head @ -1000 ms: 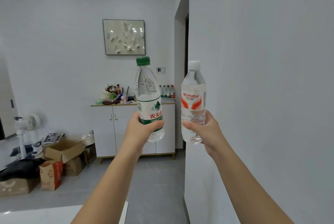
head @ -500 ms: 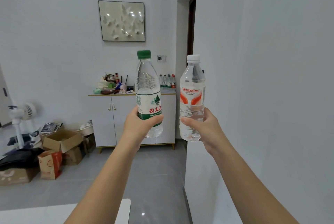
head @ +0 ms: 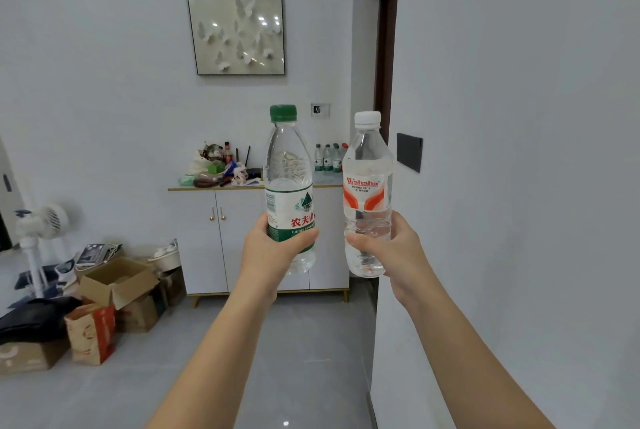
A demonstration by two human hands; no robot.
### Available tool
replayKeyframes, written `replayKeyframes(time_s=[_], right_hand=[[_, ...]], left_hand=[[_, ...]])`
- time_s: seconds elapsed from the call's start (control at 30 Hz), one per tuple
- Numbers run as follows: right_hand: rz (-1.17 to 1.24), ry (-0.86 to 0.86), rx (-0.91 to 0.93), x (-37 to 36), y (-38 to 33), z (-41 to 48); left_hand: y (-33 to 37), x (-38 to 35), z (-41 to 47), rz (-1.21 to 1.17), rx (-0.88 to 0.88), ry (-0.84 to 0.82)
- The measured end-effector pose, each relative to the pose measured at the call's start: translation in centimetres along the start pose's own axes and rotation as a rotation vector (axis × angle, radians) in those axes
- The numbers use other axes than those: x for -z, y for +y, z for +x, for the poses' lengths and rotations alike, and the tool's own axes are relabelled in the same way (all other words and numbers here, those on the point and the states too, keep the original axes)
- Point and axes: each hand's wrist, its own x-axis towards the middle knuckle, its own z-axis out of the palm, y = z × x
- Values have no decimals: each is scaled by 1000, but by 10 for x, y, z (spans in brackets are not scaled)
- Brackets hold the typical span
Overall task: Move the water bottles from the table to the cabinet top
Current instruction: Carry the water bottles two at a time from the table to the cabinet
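My left hand (head: 273,252) grips the lower part of a clear water bottle with a green cap and a green-and-white label (head: 289,186), held upright. My right hand (head: 391,248) grips a second clear water bottle with a white cap and an orange Wahaha label (head: 367,186), also upright. Both are held out at arm's length, side by side. Straight ahead against the far wall stands the white cabinet (head: 239,238) with a thin wooden top. Several small water bottles (head: 327,158) stand on its right end.
A pile of clutter (head: 221,168) covers the cabinet top's left half. Cardboard boxes (head: 117,286) and a paper bag (head: 91,333) sit on the floor at the left, beside a white standing fan (head: 38,231). A white wall corner (head: 388,324) juts out close on my right.
The cabinet and the picture above it have grown larger and closer in view. The table edge at the bottom left has dropped out of sight. Both hands keep their grip on the bottles.
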Motion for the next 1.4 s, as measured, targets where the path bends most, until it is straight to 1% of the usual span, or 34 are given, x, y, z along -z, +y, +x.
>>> replayKeyframes(time_s=[0.23,0.53,0.67,0.8,1.13,1.4], right_hand=[[26,9,44,-7,8,115],[9,20,46,-10,40,220],[5,23,49,-17,61,270],[13,27,66,-28,79,326],[23,84,69,-75,123,504],[33,123,28,-88,177,605]], left_hand=[[-22,-32,107,-22,-19,20],[-56,-53,212,-25,-44,32],[-82,-57,266,-37,-25,43],[-104,-59,329,-38,-38,15],[-152,-63,523,-38,-58,-68],[-213,-74,622,-34,13,-83]])
